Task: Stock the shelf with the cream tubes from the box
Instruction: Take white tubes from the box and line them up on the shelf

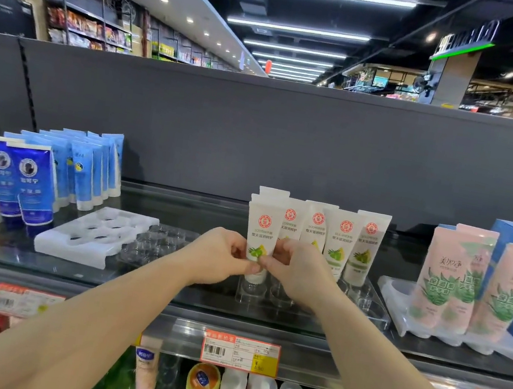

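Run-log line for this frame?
step: seating white cream tube in clear tray | left hand: pinches tube | right hand: pinches tube | row behind: upright

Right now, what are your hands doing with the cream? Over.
Left hand and right hand both pinch the front white tube. Tube upright, cap down over the clear tray. Nothing in the way.
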`<action>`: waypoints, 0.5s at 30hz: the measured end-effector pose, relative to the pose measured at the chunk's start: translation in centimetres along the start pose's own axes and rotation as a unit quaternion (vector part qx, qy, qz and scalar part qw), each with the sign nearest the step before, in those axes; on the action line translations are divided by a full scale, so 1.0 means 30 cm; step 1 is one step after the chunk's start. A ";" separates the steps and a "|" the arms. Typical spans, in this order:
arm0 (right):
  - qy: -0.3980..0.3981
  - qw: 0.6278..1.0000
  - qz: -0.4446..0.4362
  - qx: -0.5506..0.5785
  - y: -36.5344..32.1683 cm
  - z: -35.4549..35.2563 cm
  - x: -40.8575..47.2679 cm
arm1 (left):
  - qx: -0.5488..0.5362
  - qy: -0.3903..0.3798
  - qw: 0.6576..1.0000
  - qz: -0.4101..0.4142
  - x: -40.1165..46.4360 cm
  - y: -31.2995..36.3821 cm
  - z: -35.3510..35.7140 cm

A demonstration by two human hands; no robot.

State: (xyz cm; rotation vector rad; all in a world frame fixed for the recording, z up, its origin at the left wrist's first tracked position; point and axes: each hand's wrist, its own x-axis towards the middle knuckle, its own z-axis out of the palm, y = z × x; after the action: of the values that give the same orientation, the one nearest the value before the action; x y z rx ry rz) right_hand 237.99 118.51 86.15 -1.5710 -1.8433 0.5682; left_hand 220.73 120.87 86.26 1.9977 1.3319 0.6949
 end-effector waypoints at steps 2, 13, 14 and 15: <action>0.002 1.000 0.004 -0.005 0.006 0.004 0.002 | 0.004 -0.001 1.000 -0.005 0.000 0.002 0.002; 0.070 0.997 0.023 0.026 -0.061 -0.033 -0.070 | 0.113 0.067 0.991 0.008 -0.087 0.050 -0.033; 0.102 0.994 0.026 0.032 -0.082 -0.032 -0.090 | 0.134 0.085 0.987 0.014 -0.112 0.050 -0.051; 0.139 0.989 0.025 0.035 -0.108 -0.024 -0.110 | 0.152 0.100 0.983 0.023 -0.141 0.042 -0.071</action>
State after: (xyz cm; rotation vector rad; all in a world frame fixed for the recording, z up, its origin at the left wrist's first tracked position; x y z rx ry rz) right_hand 236.50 114.59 88.24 -1.5658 -1.5638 0.4080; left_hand 218.47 117.01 88.28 2.2513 1.5943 0.7678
